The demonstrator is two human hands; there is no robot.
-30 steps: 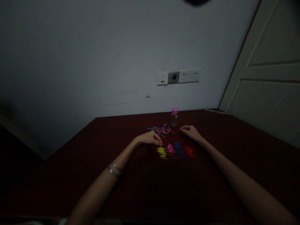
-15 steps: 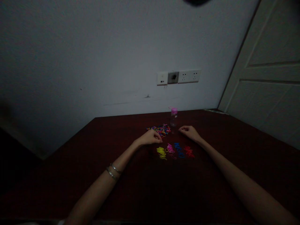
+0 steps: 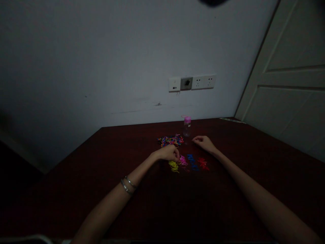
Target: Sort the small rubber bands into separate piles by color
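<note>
The left hand (image 3: pixel 169 153) is bent at the wrist near the centre of the frame, fingers curled with their tips pointing down at the upper left edge of the pink pile of thin bands (image 3: pixel 183 161). That pile lies just below and to the right of the fingertips, its long axis slanting from upper left to lower right, and the left hand is clearly the nearer one. Whether those fingers grip a band cannot be told in this dim light. The yellow pile (image 3: pixel 173 166) sits directly below the hand, the mixed-colour heap (image 3: pixel 170 140) just above it. Further right lie the blue pile (image 3: pixel 192 163) and the red pile (image 3: pixel 203 164). The right hand (image 3: pixel 205 143) rests on the table (image 3: pixel 152 206) near the clear bottle (image 3: pixel 187 129), fingertips drawn together; whether they hold anything is unclear.
</note>
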